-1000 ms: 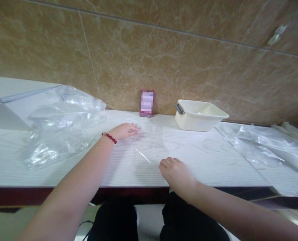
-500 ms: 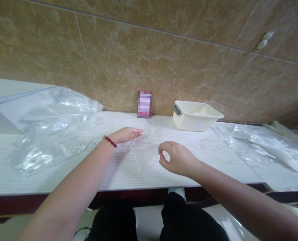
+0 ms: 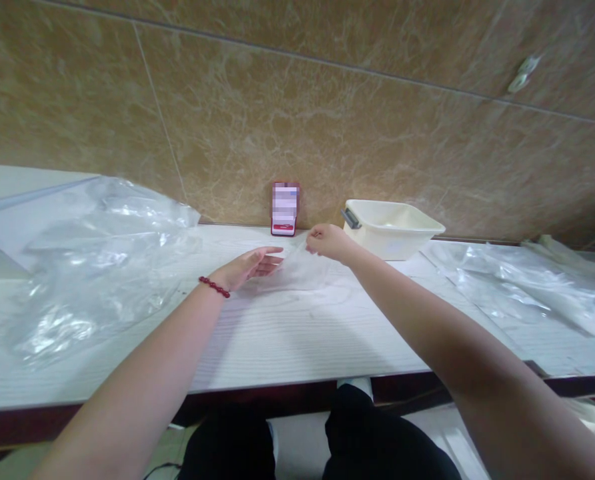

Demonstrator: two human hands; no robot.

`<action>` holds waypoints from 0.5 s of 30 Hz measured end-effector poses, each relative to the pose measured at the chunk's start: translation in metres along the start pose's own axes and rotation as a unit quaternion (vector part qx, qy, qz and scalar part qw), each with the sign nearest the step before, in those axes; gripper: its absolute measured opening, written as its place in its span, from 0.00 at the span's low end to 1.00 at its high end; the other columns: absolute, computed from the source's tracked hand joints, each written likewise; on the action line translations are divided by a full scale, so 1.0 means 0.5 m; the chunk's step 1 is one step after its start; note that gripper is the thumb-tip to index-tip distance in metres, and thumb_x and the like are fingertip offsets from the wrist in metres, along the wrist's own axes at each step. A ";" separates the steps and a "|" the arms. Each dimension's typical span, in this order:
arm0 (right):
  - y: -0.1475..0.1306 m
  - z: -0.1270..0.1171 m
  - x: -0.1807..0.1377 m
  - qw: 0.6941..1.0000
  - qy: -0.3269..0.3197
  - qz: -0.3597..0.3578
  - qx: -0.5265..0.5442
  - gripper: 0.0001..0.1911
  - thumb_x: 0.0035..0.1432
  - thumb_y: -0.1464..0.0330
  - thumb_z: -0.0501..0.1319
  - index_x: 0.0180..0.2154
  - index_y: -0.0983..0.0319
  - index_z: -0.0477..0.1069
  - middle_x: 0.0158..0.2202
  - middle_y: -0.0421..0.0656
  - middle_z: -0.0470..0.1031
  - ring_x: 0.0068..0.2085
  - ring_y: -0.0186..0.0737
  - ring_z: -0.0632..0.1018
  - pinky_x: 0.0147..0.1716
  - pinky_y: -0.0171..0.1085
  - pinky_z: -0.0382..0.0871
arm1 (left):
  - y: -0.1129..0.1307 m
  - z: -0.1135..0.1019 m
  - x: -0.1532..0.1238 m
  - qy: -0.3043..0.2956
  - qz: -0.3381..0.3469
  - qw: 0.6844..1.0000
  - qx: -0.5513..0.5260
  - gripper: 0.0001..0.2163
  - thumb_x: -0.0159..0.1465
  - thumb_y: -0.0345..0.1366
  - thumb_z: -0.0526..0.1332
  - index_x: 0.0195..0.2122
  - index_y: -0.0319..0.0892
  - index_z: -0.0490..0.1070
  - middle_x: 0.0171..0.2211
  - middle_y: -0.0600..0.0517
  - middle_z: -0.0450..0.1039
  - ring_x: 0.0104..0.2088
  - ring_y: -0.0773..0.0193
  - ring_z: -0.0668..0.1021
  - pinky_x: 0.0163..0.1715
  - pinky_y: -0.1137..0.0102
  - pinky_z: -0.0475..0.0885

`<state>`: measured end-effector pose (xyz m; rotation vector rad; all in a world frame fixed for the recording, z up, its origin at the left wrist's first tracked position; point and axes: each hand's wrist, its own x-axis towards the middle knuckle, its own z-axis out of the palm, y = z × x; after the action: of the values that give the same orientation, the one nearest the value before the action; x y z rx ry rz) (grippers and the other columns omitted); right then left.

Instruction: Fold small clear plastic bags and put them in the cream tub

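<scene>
A thin, see-through plastic bag [image 3: 300, 272] lies between my hands over the white table [image 3: 297, 340]. Its outline is hard to make out against the wood grain. My right hand [image 3: 327, 241] pinches the bag's far edge, thumb and fingers closed together. Against the bag's left side rests my left hand [image 3: 250, 265], fingers stretched and thumb apart; a red bead bracelet [image 3: 214, 287] circles that wrist.
A phone [image 3: 284, 209] leans on the tiled wall behind the bag. To its right stands a cream bin [image 3: 390, 233] with a grey handle. Crumpled clear plastic [image 3: 102, 260] covers the table's left side; more clear plastic [image 3: 527, 283] lies at the right.
My right hand has moved away from me, toward the wall, drawing the bag's edge along. The left hand has stayed nearly in place, with its fingers spread a little more.
</scene>
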<state>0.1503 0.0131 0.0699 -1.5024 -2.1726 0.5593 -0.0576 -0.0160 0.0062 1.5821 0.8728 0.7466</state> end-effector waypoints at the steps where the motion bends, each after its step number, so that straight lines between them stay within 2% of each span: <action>1: 0.006 0.006 0.013 0.999 -0.013 0.020 0.028 0.07 0.47 0.69 0.52 0.24 0.65 0.66 0.25 0.42 0.72 0.23 0.28 0.70 0.22 0.27 0.61 | 0.002 0.003 0.000 0.011 -0.008 1.000 -0.006 0.36 0.49 0.59 0.47 0.53 0.40 0.51 0.50 0.41 0.60 0.47 0.57 0.67 0.43 0.65 0.62; 3: 0.016 0.020 0.036 0.995 -0.030 0.056 0.082 0.06 0.48 0.69 0.53 0.24 0.65 0.65 0.26 0.43 0.72 0.22 0.27 0.70 0.20 0.26 0.62 | 0.003 0.010 0.003 0.040 -0.029 0.999 0.003 0.34 0.47 0.52 0.57 0.52 0.40 0.53 0.48 0.42 0.63 0.45 0.58 0.69 0.42 0.65 0.63; 5: 0.025 0.031 0.052 0.988 -0.033 0.083 0.123 0.05 0.48 0.69 0.54 0.27 0.65 0.64 0.27 0.43 0.72 0.22 0.27 0.70 0.19 0.26 0.63 | -0.005 0.013 0.010 0.073 -0.052 0.996 0.027 0.32 0.46 0.46 0.61 0.51 0.40 0.55 0.44 0.43 0.67 0.42 0.59 0.71 0.41 0.65 0.64; 8: 0.044 0.044 0.063 0.979 -0.031 0.121 0.163 0.09 0.50 0.65 0.54 0.33 0.64 0.64 0.30 0.44 0.72 0.21 0.26 0.70 0.19 0.27 0.64 | -0.024 0.012 0.022 0.115 -0.080 0.989 0.054 0.25 0.49 0.43 0.60 0.46 0.38 0.60 0.39 0.45 0.71 0.39 0.59 0.73 0.39 0.64 0.66; 11: 0.071 0.052 0.053 0.968 -0.035 0.163 0.187 0.16 0.49 0.61 0.55 0.38 0.63 0.62 0.32 0.44 0.71 0.20 0.26 0.69 0.19 0.27 0.63 | -0.038 0.010 0.032 0.144 -0.104 0.983 0.037 0.18 0.52 0.38 0.57 0.43 0.38 0.62 0.40 0.45 0.70 0.40 0.61 0.73 0.39 0.66 0.67; 15: 0.106 0.062 0.017 0.967 -0.086 0.172 0.168 0.24 0.45 0.62 0.59 0.44 0.64 0.59 0.23 0.39 0.70 0.16 0.24 0.65 0.16 0.26 0.59 | -0.044 0.015 0.037 0.170 -0.123 0.978 0.023 0.13 0.54 0.35 0.55 0.41 0.38 0.62 0.41 0.45 0.70 0.41 0.62 0.72 0.39 0.68 0.68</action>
<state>0.1707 0.0363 0.0159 -1.6915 -1.8182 1.1502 -0.0449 -0.0017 -0.0167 1.3734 1.3171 0.8348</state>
